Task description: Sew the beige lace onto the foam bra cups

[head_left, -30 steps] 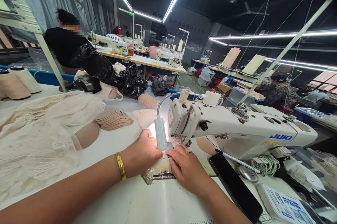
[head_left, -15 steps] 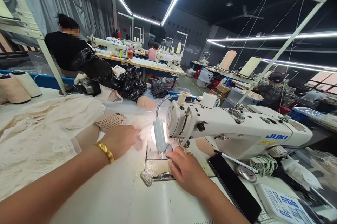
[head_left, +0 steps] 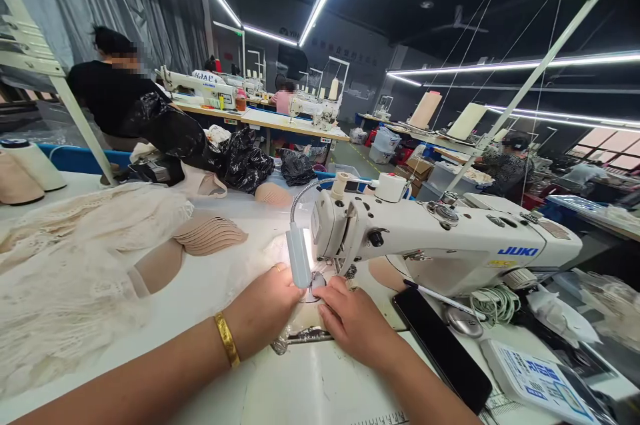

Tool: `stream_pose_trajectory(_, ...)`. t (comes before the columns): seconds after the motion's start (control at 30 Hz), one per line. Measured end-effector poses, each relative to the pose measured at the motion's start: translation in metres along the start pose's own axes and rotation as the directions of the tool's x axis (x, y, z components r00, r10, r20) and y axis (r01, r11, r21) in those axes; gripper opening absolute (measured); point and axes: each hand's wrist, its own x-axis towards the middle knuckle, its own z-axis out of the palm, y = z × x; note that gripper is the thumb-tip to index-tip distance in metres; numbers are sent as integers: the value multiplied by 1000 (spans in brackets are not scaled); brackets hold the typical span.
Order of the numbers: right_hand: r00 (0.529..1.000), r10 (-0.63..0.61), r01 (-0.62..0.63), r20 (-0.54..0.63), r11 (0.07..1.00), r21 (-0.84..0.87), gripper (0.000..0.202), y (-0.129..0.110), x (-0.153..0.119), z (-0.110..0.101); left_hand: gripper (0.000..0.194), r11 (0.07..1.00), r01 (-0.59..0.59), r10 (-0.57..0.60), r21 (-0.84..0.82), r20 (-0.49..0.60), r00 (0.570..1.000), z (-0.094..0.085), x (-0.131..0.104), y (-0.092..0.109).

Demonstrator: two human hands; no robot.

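Note:
My left hand [head_left: 267,305], with a gold bracelet [head_left: 227,340] at the wrist, is closed close to the needle area of the white sewing machine [head_left: 440,228]. Its fingertips are hidden behind the small grey lamp [head_left: 299,255], so what they grip cannot be made out. On the other side of the needle, my right hand [head_left: 355,322] has its fingers curled together beside a small grey rounded piece [head_left: 317,284]. Anything between those fingers is hidden. Pale thin fabric [head_left: 277,248] lies brightly lit behind the lamp.
Cream lace fabric [head_left: 95,265] is heaped on the left, beside stacked beige cups [head_left: 213,235]. A black phone [head_left: 443,348], a pen [head_left: 443,298] and a white box [head_left: 537,378] lie at right. Thread cones [head_left: 37,165] stand far left. A person in black [head_left: 113,88] sits beyond.
My left hand has moved right and slightly towards me, from beside the stacked cups to the needle area. My right hand stays by the needle. The view has shifted slightly.

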Motion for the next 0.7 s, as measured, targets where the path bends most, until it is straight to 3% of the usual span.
stream_pose_trajectory(0.1, 1000, 6, -6, 8, 1000, 7, 24, 1, 0, 1, 21, 1000, -7, 7, 5, -37, 999, 6, 2, 2)
stream_pose_trajectory(0.3, 999, -26, 26, -20, 1000, 11, 26, 3, 0, 2, 21, 990, 133, -136, 40, 74, 988, 6, 7, 9)
stream_pose_trajectory(0.53, 997, -34, 34, -65, 999, 10, 23, 6, 2, 8, 10, 973, 214, -221, 85, 84, 972, 1, 9, 14)
stream_pose_trajectory(0.7, 986, -103, 100, -128, 995, -30, 23, 7, -2, 11, 14, 975, 204, -212, 90, 97, 972, 1, 14, 11)
